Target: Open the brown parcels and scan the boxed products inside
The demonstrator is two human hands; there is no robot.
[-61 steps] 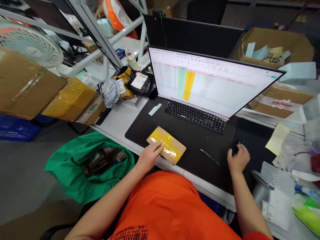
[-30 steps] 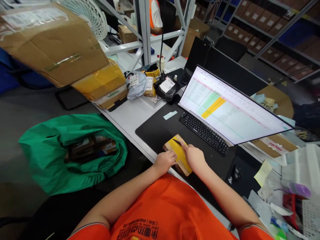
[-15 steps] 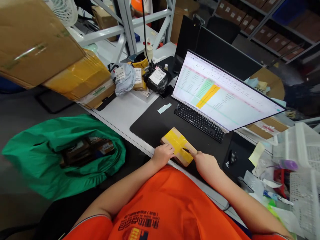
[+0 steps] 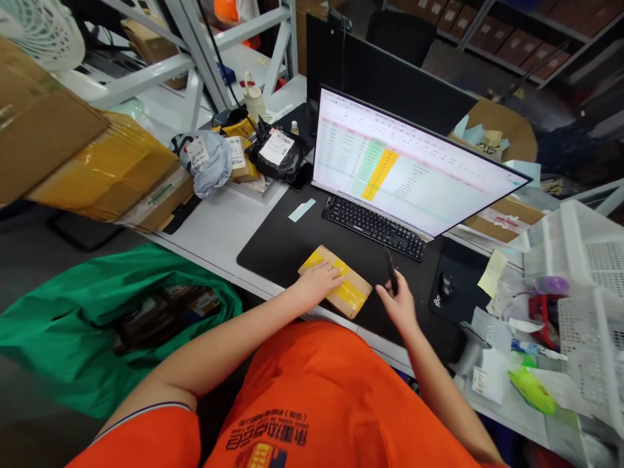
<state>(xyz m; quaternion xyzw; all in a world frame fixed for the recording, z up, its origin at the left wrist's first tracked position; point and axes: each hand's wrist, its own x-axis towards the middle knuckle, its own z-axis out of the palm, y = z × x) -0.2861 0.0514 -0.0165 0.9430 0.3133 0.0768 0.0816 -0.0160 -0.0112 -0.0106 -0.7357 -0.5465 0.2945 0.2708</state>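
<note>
On the mouse pad [image 4: 463, 289], at its near left corner, stood letters that seemed to read "logi". Dark characters on the orange shirt [image 4: 331, 390] could not be made out; the monitor [image 4: 429, 201] showed rows too small to read.

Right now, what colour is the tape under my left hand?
The tape is yellow, seen in the head view.
</note>
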